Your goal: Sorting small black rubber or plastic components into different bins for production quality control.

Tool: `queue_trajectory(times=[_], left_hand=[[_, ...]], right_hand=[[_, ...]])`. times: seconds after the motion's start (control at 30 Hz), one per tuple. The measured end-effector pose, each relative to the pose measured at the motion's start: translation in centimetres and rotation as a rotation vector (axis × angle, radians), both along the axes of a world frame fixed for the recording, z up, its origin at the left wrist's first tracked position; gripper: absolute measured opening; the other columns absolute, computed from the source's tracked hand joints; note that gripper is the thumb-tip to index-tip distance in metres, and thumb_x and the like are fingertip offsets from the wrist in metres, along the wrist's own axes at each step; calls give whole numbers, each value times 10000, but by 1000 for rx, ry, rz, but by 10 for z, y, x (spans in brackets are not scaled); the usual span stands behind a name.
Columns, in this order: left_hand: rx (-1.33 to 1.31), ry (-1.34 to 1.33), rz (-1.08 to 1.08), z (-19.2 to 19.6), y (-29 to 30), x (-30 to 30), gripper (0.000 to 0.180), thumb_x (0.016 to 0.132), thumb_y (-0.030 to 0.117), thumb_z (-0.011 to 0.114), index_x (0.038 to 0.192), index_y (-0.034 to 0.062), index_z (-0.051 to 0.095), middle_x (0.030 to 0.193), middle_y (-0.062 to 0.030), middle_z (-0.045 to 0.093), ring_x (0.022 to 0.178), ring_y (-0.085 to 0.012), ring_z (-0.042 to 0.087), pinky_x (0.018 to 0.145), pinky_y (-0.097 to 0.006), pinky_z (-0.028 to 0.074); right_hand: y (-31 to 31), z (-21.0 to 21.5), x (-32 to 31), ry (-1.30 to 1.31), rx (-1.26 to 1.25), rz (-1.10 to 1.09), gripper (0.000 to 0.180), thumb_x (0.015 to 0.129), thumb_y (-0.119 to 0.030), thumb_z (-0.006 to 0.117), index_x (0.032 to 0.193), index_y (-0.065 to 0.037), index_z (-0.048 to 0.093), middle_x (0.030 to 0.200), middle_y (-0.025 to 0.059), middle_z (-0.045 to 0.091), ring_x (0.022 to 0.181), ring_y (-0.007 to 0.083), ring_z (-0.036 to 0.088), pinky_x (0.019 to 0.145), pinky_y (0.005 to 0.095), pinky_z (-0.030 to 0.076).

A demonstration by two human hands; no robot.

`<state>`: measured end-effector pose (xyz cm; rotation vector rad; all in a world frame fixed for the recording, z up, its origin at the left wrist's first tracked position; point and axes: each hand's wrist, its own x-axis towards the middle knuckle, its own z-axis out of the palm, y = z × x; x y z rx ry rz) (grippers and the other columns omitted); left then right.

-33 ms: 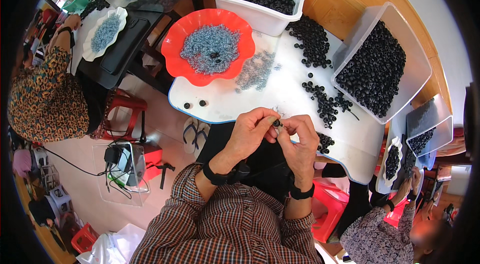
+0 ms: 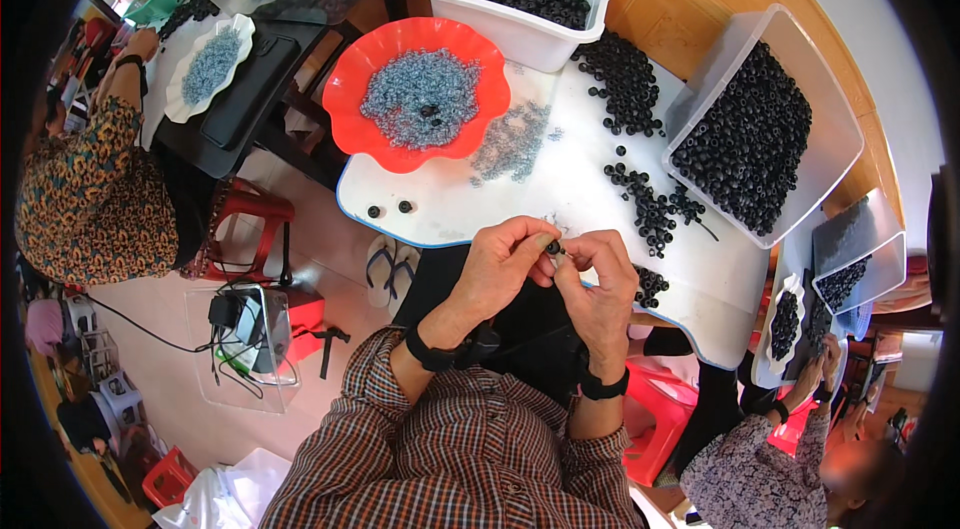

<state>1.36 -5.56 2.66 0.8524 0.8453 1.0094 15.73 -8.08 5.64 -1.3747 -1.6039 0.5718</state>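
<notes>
Pinching seemingly one black bead [image 2: 553, 248]

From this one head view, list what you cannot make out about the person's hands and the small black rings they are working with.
- Head view: the black ring pinched between left hand and right hand is too small and mostly covered by fingertips; its shape is unclear.
- Whether a clear piece sits on it: too small to tell.
- The red bowl: single clear pieces blur together.
- The lap below the hands: too dark to read.
</notes>
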Motion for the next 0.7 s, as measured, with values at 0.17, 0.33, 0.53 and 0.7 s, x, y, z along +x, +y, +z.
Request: queue_trajectory(times=[0.17, 0.33, 0.53, 0.7], left_hand=[[7, 23, -14, 1, 4, 0, 183, 985, 76, 534, 1073, -30, 654, 789, -42, 660, 636, -81, 617, 601, -207, 537], [4, 23, 10, -6, 0, 1, 213, 983, 126, 558, 1079, -36, 659, 808, -38, 669, 630, -77, 613, 548, -192, 509], [-9, -1, -14, 9, -3, 3, 218, 963, 156, 603, 1055, -28, 675, 826, -43, 682, 620, -63, 603, 439, -174, 442], [-30, -21, -35, 4, -2, 1, 205, 950, 132, 618, 1067, -27, 675, 831, -46, 683, 650, -66, 612, 475, -180, 476]], right_hand=[[5, 0, -1, -9, -6, -3, 178, 760, 70, 690, 916, 0, 644, 882, 97, 596, 715, 177, 663, 638, 275, 570], [5, -3, -2, -40, -31, -2, 160, 763, 60, 693, 897, -6, 638, 868, 93, 594, 680, 169, 646, 615, 279, 570], [2, -2, -8, -11, -48, -18, 152, 765, 50, 691, 901, 7, 637, 850, 97, 586, 668, 182, 644, 607, 281, 573], [-1, -2, -7, -13, -93, -31, 126, 791, 48, 678, 905, 13, 638, 855, 90, 591, 674, 163, 645, 596, 271, 557]])
